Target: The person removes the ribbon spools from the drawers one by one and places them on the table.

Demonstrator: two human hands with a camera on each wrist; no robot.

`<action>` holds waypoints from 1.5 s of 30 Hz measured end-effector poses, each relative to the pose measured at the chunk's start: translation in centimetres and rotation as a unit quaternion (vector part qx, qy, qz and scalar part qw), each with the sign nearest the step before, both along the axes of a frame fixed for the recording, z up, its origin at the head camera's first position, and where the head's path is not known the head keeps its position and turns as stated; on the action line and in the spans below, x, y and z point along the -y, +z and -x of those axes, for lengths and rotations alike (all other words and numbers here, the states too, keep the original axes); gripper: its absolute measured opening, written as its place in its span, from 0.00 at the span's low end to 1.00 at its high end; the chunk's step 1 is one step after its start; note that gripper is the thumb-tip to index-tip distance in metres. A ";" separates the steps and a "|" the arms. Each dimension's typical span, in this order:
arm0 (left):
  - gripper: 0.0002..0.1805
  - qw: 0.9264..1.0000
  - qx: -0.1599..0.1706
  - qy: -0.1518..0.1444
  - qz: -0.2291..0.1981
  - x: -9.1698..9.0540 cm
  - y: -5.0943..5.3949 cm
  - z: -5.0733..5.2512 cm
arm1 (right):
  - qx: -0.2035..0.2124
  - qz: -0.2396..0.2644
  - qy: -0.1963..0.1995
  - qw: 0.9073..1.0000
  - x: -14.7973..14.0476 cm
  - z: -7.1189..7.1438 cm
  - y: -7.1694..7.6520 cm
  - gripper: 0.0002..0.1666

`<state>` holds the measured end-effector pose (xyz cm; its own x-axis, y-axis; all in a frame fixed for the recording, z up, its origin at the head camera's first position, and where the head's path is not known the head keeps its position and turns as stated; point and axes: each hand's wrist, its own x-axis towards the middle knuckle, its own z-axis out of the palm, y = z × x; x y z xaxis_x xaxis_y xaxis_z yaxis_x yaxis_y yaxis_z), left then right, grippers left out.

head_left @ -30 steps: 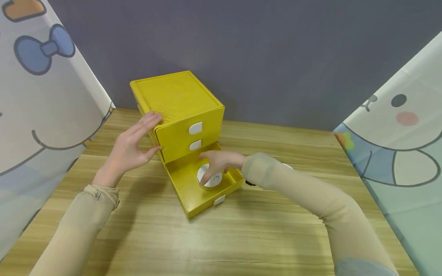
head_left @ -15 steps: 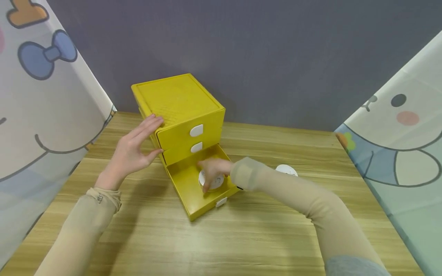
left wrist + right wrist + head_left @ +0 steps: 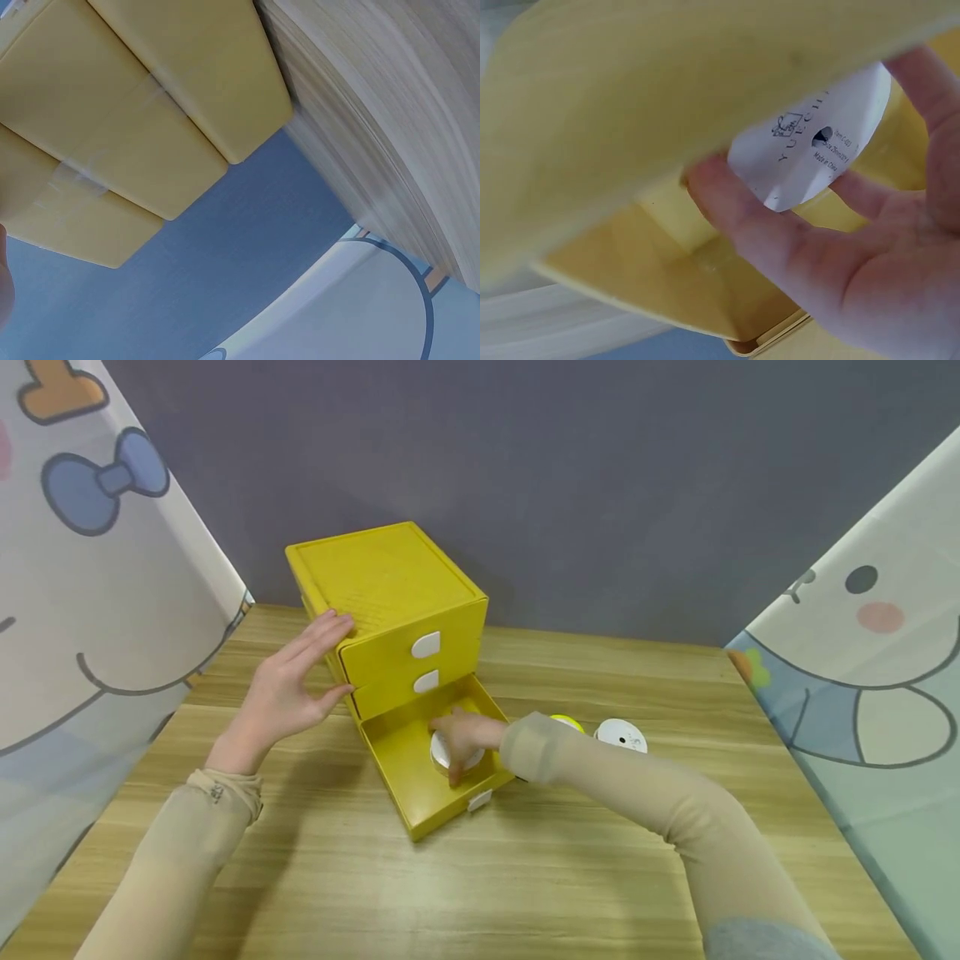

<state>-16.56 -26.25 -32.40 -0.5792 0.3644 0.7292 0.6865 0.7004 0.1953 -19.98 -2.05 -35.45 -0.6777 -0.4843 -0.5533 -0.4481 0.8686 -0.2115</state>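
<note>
A yellow cabinet [image 3: 390, 577] stands on the table with its bottom drawer [image 3: 397, 785] pulled out. In that drawer is a white-faced ribbon spool [image 3: 441, 752]. My right hand [image 3: 472, 737] reaches in and grips the spool with thumb and fingers on opposite sides of its rim. In the right wrist view, the printed face and centre hole of the spool [image 3: 791, 169] tilt between the fingers. My left hand [image 3: 281, 693] rests against the cabinet's front left corner, fingers extended on the top and thumb at the side edge.
Another white spool [image 3: 621, 735] lies on the table to the right, beside a yellow-edged round item [image 3: 567, 721] partly covered by my right sleeve. The two upper drawers [image 3: 411, 662] are closed. A dark wall [image 3: 600, 502] rises behind the wooden table [image 3: 525, 885].
My right hand has lowered onto the spool and gripped it. The right sleeve has shifted left, uncovering the other spool and the yellow-edged item. My left hand has stayed on the cabinet.
</note>
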 end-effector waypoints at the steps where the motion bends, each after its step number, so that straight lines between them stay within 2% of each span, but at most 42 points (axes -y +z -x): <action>1: 0.44 1.000 0.001 0.000 0.001 0.0 0.0 0.0 | -0.001 0.002 0.001 1.000 0.0 0.0 0.0 0.56; 6: 0.45 1.000 -0.011 -0.005 -0.002 0.0 -0.2 0.1 | -0.003 0.017 0.020 1.000 -0.3 0.3 0.4 0.53; 10: 0.44 1.000 -0.013 -0.005 -0.002 0.0 -0.3 0.0 | 0.000 0.045 0.021 0.999 -0.9 0.4 1.5 0.52; 16: 0.44 1.000 -0.003 -0.005 -0.003 -0.1 -0.1 0.1 | 0.008 0.098 0.005 0.995 -2.3 0.7 3.9 0.52; 21: 0.44 1.000 -0.010 -0.007 -0.003 -0.2 0.1 0.1 | 0.046 0.152 -0.014 0.987 -4.1 0.7 5.6 0.49; 27: 0.44 1.000 -0.016 -0.015 -0.008 -0.4 0.1 0.1 | 0.068 0.177 -0.050 0.981 -7.0 0.7 7.1 0.48; 37: 0.45 1.000 -0.017 -0.015 -0.010 -0.3 0.1 0.0 | 0.036 0.186 -0.117 0.975 -14.0 0.7 7.3 0.55; 45: 0.45 1.000 -0.018 -0.017 -0.011 -0.4 0.0 -0.1 | 0.014 0.185 -0.145 0.972 -20.2 0.2 6.1 0.56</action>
